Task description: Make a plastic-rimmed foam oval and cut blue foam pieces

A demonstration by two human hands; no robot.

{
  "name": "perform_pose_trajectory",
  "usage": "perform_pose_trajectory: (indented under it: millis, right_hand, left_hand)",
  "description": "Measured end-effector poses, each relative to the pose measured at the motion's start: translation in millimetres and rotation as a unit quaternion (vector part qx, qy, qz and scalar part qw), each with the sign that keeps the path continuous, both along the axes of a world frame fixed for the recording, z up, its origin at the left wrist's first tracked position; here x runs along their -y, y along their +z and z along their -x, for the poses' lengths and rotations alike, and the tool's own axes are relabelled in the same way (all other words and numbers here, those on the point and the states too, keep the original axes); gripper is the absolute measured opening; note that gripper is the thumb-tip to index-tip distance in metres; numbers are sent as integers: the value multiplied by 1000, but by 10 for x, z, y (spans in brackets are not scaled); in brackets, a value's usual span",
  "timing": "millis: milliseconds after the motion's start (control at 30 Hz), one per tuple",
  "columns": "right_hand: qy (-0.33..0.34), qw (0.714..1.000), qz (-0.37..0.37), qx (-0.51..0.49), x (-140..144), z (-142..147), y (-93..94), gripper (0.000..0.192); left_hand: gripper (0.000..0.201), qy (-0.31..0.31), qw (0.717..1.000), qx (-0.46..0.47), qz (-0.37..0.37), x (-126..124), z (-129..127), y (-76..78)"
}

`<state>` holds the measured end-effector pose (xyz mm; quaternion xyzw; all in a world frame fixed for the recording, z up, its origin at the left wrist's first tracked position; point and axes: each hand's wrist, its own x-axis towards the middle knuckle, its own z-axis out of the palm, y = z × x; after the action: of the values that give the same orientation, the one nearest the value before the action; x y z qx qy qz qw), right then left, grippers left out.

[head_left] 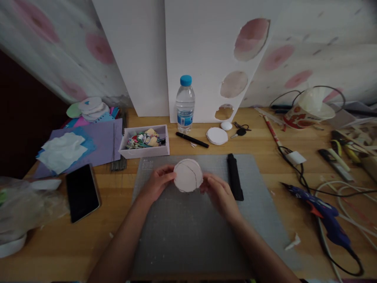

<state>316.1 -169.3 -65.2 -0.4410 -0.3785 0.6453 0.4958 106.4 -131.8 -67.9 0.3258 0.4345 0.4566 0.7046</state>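
A round white disc (187,175), rough at its edge and marked with curved dark pencil lines, is held above the grey cutting mat (188,232). My left hand (159,181) pinches its left edge, thumb on the front face and fingers behind. At the right edge, my right hand (218,192) has its fingers curled against the disc; their tips are partly hidden. A black cutter-like tool (235,177) lies on the mat just right of my right hand. Beyond the mat, a black pen (192,140) and more white discs (217,135) rest on the wooden table.
Behind stand a water bottle (185,104), a box of scraps (144,142) and a white board (200,51) with round holes. To the left lie a phone (82,192) and coloured sheets (101,137). A blue glue gun (319,212) and cables (338,192) occupy the right.
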Motion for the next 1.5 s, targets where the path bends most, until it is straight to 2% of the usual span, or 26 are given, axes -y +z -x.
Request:
perform_pose_trajectory:
  millis: [367,1167,1500]
  right_hand:
    - [28,996,65,-52,-18,-14,51,17]
    - [29,996,63,-57,-9,-16,13,19]
    - [37,995,76,-60,-3,-37,-18,17]
  left_hand:
    - [18,-43,998,-47,-15,20,18,-31]
    - [20,-61,996,-52,-29,14,18,-35]
    - [19,-36,998,-52,-16,26,10,-42]
